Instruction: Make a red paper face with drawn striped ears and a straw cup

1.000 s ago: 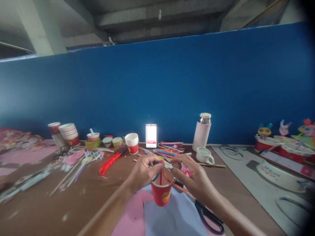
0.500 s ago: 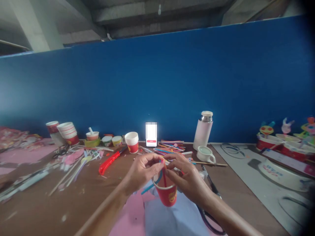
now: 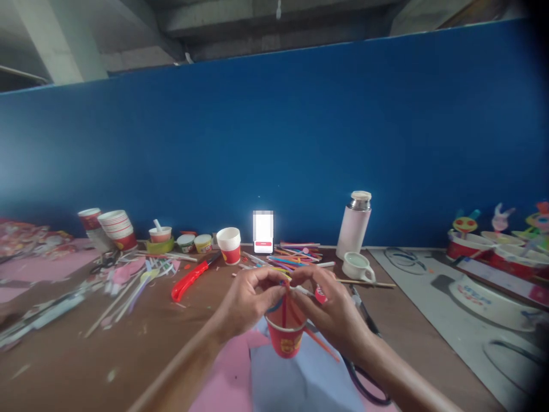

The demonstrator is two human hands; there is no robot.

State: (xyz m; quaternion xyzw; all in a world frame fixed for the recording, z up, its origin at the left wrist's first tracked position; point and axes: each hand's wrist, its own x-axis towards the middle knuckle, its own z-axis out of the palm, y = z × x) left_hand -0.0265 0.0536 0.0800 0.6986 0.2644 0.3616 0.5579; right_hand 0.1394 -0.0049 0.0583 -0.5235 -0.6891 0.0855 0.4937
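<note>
A red paper cup [image 3: 286, 340] with yellow print is just below my two hands. Thin straws in red and blue, among them a red straw [image 3: 284, 312], rise over its mouth to my fingertips. My left hand [image 3: 251, 294] pinches these straws near their tops, thumb against forefinger. From the other side, my right hand [image 3: 323, 300] closes its thumb and fingers at the same spot; an orange straw [image 3: 322, 344] runs from there, its end slanting out past the cup's right side. Exactly which straw each fingertip grips is partly hidden.
Behind my hands lie loose coloured straws [image 3: 295, 257] and a lit phone [image 3: 263, 234]. A red utility knife [image 3: 189, 281] and a cup stack [image 3: 229, 246] stand left. A white thermos [image 3: 354, 229] and a mug [image 3: 358, 268] are right. Blue-grey cloth [image 3: 300, 383] lies nearest.
The blue straw end no longer sticks out at the cup's lower left. An orange straw end now shows at its lower right. The cup has turned slightly, and both hands stay pinched together.
</note>
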